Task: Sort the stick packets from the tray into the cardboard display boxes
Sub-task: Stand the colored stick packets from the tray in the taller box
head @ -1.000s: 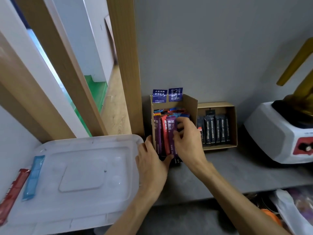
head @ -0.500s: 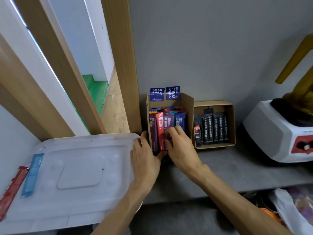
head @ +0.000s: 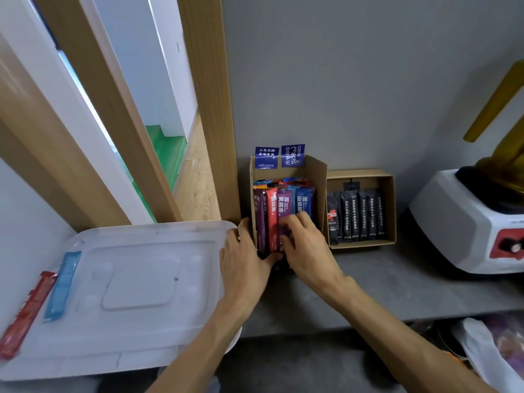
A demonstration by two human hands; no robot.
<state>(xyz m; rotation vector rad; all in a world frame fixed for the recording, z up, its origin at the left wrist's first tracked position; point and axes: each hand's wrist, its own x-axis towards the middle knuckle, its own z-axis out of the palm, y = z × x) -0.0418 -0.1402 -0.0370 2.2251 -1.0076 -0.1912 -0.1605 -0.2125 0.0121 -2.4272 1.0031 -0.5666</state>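
Observation:
A tall cardboard display box [head: 314, 177] stands against the grey wall, packed with upright purple, red and blue stick packets [head: 283, 202]. My right hand [head: 309, 245] lies over the lower front of these packets, its fingers curled onto a purple one. Beside it my left hand [head: 243, 259] rests against the box's left front corner, thumb tucked under the packets. A lower cardboard box [head: 390, 199] to the right holds several black stick packets [head: 357, 217]. On the translucent plastic tray [head: 136, 287] at the left lie a red packet [head: 25, 313] and a light blue packet [head: 62, 282].
A white appliance [head: 465, 225] with a red panel and a gold part stands on the grey shelf [head: 391, 282] at the right. A wooden post [head: 209, 109] rises left of the boxes. Plastic bags [head: 487, 350] lie below the shelf edge.
My right hand has slid down from the packet tops to their lower front. My left hand has stayed at the box's left corner.

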